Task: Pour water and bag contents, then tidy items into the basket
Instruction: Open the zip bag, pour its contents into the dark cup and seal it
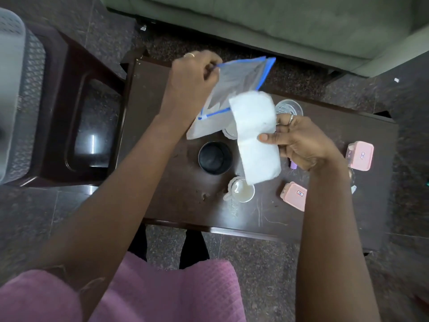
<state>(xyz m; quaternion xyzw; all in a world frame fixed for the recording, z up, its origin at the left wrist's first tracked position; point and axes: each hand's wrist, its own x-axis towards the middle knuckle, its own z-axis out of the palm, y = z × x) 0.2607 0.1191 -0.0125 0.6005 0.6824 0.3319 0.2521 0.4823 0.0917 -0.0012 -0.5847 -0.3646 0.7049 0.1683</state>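
pinching the bag [234,82] by its zip edge over the table [176,205], the left hand [190,77] is nearer the basket [14,89] far left, while the right hand [299,140] pinches the pad [255,135], long axis running from bag toward the person.

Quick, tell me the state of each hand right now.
Left hand: closed, pinching the top corner of the clear zip bag.
Right hand: closed, gripping the white folded sheet by its edge.
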